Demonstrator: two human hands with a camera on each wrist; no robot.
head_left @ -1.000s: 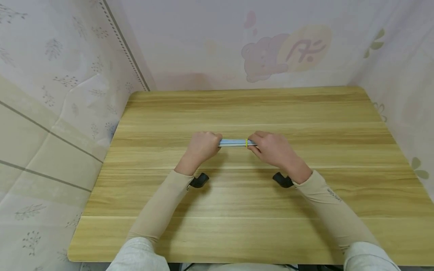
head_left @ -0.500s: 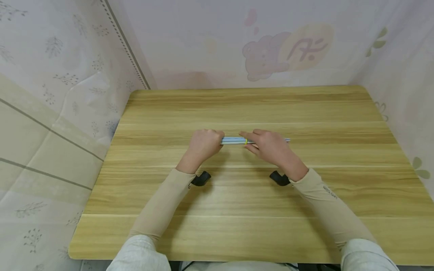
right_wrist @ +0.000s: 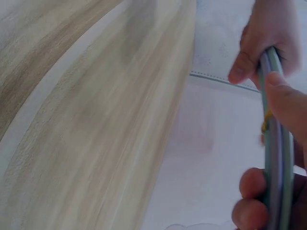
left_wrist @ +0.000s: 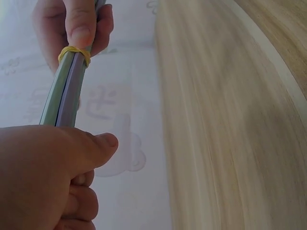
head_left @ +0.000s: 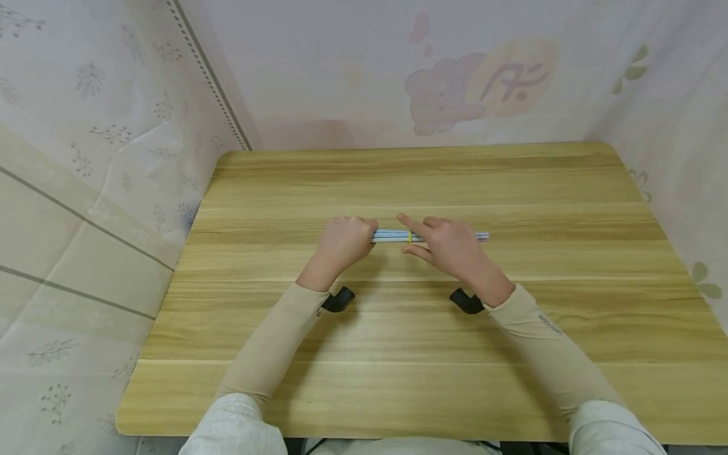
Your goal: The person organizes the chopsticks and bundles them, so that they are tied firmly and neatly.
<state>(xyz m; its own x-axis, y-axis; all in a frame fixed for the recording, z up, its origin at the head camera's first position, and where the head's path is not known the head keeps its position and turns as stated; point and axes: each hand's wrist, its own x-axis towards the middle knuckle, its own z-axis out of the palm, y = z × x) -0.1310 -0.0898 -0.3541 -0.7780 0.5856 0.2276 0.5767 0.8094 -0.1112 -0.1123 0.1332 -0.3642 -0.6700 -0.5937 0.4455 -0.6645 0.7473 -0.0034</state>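
A bundle of slim faceted pencils in pale green, blue and lilac is held level above the table. My left hand grips its left end in a fist, the thumb lying along it in the left wrist view. A yellow rubber band circles the bundle between the hands. Around the right part my right hand has its lower fingers curled, seen in the right wrist view, while its index finger and thumb stretch out near the band. The bundle's right end shows past that hand; the left end is hidden in the fist.
The wood-grain table spreads beneath both hands. Patterned pale cloth hangs behind it and on both sides. A black wrist mount sticks out at the left wrist, another black mount at the right.
My right hand has slid along the bundle so its right end now sticks out beyond the hand. Its index finger and thumb have spread apart from the band. The left hand barely moves.
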